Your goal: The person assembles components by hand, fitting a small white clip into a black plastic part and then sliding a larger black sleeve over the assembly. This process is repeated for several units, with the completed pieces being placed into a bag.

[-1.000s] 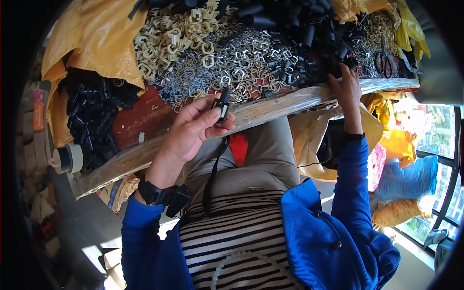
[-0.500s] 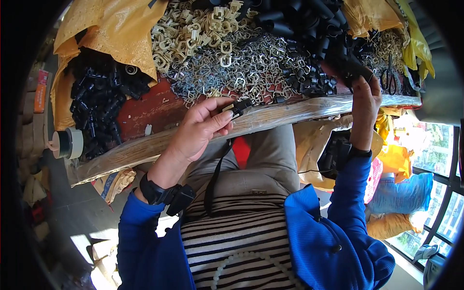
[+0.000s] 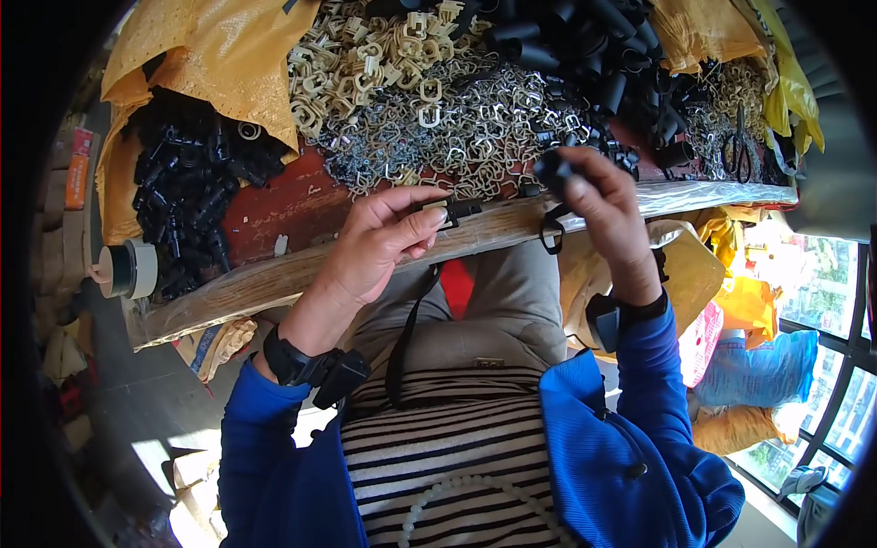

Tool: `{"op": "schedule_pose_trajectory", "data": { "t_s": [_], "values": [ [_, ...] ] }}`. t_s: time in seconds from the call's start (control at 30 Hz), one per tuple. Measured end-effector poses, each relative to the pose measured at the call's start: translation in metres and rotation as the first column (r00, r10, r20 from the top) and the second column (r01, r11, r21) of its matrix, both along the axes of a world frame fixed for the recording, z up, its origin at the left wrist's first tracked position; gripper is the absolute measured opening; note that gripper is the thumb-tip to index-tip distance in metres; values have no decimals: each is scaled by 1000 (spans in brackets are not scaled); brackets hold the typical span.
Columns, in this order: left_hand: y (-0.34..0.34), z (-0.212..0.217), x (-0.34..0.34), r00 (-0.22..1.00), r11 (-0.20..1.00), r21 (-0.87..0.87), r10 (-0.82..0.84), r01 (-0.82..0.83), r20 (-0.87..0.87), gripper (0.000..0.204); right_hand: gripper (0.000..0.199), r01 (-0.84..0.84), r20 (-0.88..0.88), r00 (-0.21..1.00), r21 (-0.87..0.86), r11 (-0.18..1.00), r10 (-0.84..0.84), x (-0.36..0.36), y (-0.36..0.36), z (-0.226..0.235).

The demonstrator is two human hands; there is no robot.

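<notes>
My left hand (image 3: 379,242) is closed over the table's front edge, pinching a small black plastic fitting (image 3: 466,208) with a cream-coloured piece at its near end. To its right, my right hand (image 3: 610,205) grips a black tube-shaped part (image 3: 554,172) between thumb and fingers. A thin black loop (image 3: 551,233) hangs beneath that tube; whether it is attached cannot be made out. The two held parts are apart. Behind them lie a heap of bent metal rings (image 3: 484,137), a pile of cream plastic clips (image 3: 365,68) and several larger black tubes (image 3: 607,41).
Black plastic fittings (image 3: 183,192) spill from an orange woven sack (image 3: 215,55) at the left. A tape roll (image 3: 140,270) is at the table's left corner. Black-handled scissors (image 3: 740,155) lie at the right. A plastic-wrapped edge (image 3: 311,260) borders the red tabletop (image 3: 283,205).
My right hand has come left and nearer from the black tubes, bringing one tube toward the left hand. The left hand stays almost in place, its fitting turned slightly.
</notes>
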State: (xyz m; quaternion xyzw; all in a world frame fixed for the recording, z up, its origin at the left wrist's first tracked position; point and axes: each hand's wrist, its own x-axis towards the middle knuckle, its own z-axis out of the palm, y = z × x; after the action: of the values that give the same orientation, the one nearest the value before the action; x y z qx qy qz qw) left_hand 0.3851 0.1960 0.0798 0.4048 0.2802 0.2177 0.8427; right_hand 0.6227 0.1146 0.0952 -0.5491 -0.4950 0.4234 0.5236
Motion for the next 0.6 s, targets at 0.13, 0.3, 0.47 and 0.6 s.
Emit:
{"op": "schedule_pose_trajectory", "data": {
  "t_s": [0.13,0.3,0.47,0.6],
  "values": [
    [-3,6,3,997,995,68,-73,75,-22,26,42,-298,441,872,136,945,212,-31,9,9],
    [-4,3,1,988,985,102,-130,138,-83,31,44,-357,508,821,97,929,262,-52,9,11],
    [-3,2,-2,971,977,76,-188,201,-147,34,45,-337,525,808,39,941,268,-60,5,7],
    [-5,-1,1,960,970,102,-196,219,-201,34,45,-285,520,819,2,959,243,-67,1,0]
  ]
}}
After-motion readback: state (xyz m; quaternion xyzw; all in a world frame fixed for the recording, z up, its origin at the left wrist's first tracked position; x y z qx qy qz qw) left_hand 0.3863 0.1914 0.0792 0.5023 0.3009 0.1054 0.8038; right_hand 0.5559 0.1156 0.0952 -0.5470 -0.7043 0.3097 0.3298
